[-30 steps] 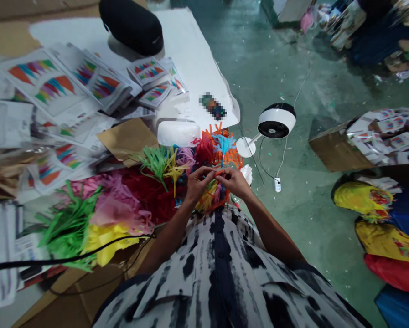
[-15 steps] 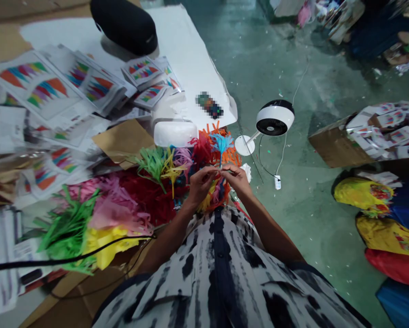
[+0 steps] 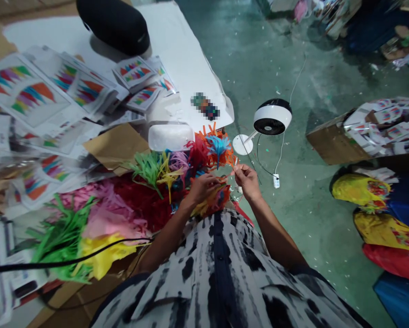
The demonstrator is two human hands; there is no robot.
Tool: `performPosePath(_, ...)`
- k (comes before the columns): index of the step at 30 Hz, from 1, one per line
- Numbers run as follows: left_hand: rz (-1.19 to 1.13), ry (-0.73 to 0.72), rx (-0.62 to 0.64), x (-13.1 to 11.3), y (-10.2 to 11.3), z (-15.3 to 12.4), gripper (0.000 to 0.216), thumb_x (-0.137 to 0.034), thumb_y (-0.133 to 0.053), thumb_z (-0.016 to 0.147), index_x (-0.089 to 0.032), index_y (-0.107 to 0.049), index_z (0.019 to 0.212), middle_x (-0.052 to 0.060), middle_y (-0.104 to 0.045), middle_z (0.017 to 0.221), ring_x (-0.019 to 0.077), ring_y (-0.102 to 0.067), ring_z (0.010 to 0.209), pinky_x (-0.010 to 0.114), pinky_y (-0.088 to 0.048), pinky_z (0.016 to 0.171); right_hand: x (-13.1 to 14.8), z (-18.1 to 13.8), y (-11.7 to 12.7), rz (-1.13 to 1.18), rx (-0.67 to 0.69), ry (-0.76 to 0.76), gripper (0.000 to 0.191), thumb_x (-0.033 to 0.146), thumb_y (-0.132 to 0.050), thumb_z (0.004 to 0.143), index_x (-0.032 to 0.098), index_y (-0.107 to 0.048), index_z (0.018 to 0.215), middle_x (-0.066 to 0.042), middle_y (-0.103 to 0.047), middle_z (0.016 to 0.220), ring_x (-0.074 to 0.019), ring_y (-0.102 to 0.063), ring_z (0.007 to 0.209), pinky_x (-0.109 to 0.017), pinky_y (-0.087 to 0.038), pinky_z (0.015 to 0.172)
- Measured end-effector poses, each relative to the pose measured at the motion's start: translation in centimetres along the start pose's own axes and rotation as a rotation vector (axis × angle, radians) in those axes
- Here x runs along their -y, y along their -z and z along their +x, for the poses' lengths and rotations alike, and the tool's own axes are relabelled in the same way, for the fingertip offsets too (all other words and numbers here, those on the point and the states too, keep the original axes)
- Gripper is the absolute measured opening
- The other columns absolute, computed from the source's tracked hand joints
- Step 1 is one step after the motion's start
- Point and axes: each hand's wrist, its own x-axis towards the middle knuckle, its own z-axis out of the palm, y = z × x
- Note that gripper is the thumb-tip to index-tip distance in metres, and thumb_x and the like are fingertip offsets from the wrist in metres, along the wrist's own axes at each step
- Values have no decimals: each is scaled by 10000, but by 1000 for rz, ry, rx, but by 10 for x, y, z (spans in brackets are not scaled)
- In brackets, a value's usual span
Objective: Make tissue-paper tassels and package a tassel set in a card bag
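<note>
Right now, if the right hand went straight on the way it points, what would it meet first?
Probably the orange fringe just beyond the right hand, though depth is unclear.

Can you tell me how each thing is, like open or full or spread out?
Left hand: fingers curled, grip unclear
Right hand: fingers pinched on something too small to name
Blue tassel: fringe fanned out
Yellow tassel: fringe spread
Green tassel: fringe spread
Cardboard box: open, full of printed packets
Fan: standing; on or off, can't tell
Power strip: lying on the floor
</note>
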Motion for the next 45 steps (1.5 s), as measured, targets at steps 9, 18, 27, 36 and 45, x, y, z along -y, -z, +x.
performPosePath(9,240,-66,43,30,-4,86,141,-118,-677,896,-219,-760,843,89,-636,916,230,-565,848,339,-395,739,-6,1,0,-94,18,23,496,687,-753,794,209,-621,826,22,-594,682,-104,-429,542,-250,-364,518)
performPosePath(18,333,-168,-27,27,1,113,244,-275,-588,1002,-190,-745,835,96,-685,944,222,-609,916,346,-455,819,-15,10,-1,-64,35,113,443,632,-758,825,205,-642,820,4,-650,752,-142,-571,688,-282,-483,704)
performPosePath(27,-439,195,-508,-25,29,91,252,-427,-786,818,-187,-806,891,25,-737,795,159,-650,710,289,-512,684,0,11,-11,-199,24,338,338,552,-718,903,221,-688,838,-92,-655,1201,-239,-624,1090,-321,-501,832)
performPosePath(36,-659,354,-359,-56,35,45,293,-415,-810,788,-174,-804,957,14,-719,783,143,-622,694,267,-494,662,10,3,-34,76,279,62,385,574,-802,830,216,-665,859,27,-555,708,-109,-444,586,-255,-371,570)
performPosePath(45,-832,380,-267,-56,42,32,315,-446,-786,848,-164,-828,983,2,-656,689,93,-534,603,232,-384,569,13,-8,-36,170,414,-74,365,569,-790,845,218,-696,882,65,-435,613,-74,-272,484,-251,-179,485)
